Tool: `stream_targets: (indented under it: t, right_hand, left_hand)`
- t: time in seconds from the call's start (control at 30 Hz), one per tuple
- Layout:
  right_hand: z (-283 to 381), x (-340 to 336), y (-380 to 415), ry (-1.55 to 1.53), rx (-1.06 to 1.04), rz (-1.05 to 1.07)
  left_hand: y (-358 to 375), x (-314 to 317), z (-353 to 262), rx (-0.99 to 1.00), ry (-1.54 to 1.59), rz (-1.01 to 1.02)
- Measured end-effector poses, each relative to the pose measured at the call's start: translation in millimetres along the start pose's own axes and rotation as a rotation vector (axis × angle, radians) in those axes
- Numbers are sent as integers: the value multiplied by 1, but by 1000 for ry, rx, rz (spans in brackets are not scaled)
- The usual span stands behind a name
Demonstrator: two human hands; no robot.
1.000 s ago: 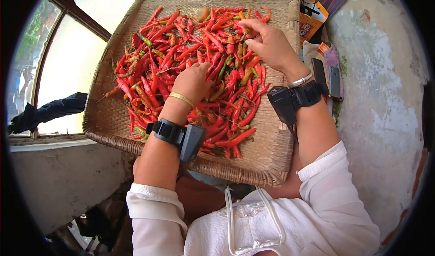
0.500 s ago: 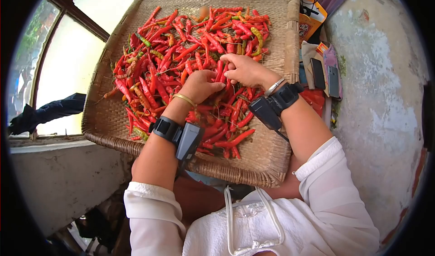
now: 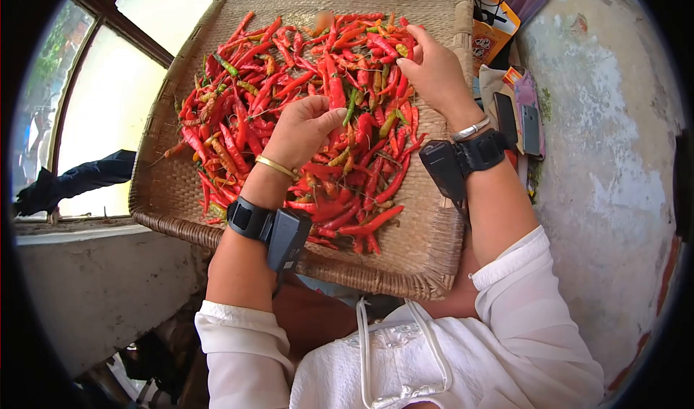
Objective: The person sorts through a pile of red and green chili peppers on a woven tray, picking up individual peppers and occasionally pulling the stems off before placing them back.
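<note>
Near the middle of a heap of chili peppers (image 3: 242, 138), my left hand (image 3: 300, 130) is closed, thumb against fingers. A red chili pepper (image 3: 336, 91) rises from its fingertips. To the upper right, my right hand (image 3: 439, 73) reaches over the heap's edge, thumb and index finger apart. A yellow-green chili pepper (image 3: 402, 49) shows between those two fingers. The heap is mostly red, with some orange and green peppers, and lies in a shallow woven basket (image 3: 426, 228). Each wrist wears a bracelet and a black strapped device.
The basket's near edge lies over my lap. A window (image 3: 108, 120) with a dark cloth (image 3: 79, 181) stands on the left. To the right are two phones (image 3: 507, 120), an orange box (image 3: 491, 36) and a worn wall (image 3: 600, 156).
My hands have moved apart: the right went up and right to the heap's far edge and its fingers opened, while the left shifted slightly left. The basket is nearly still.
</note>
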State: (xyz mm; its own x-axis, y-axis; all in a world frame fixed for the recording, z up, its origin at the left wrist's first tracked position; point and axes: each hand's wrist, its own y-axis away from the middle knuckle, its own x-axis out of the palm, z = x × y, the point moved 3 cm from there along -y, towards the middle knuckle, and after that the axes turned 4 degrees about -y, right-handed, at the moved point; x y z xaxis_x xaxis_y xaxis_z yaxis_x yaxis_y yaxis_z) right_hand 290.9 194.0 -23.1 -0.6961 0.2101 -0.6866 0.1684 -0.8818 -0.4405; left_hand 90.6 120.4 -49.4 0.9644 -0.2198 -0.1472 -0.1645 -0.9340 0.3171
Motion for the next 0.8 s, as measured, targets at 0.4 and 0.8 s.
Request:
stream_targets:
  t: [0.4, 0.8]
  right_hand:
    - [38, 32, 29, -731, 492, 769]
    - [26, 17, 5, -834, 519, 616]
  left_hand:
    - [22, 23, -7, 356, -362, -52]
    - [44, -8, -3, 372, -1045, -180]
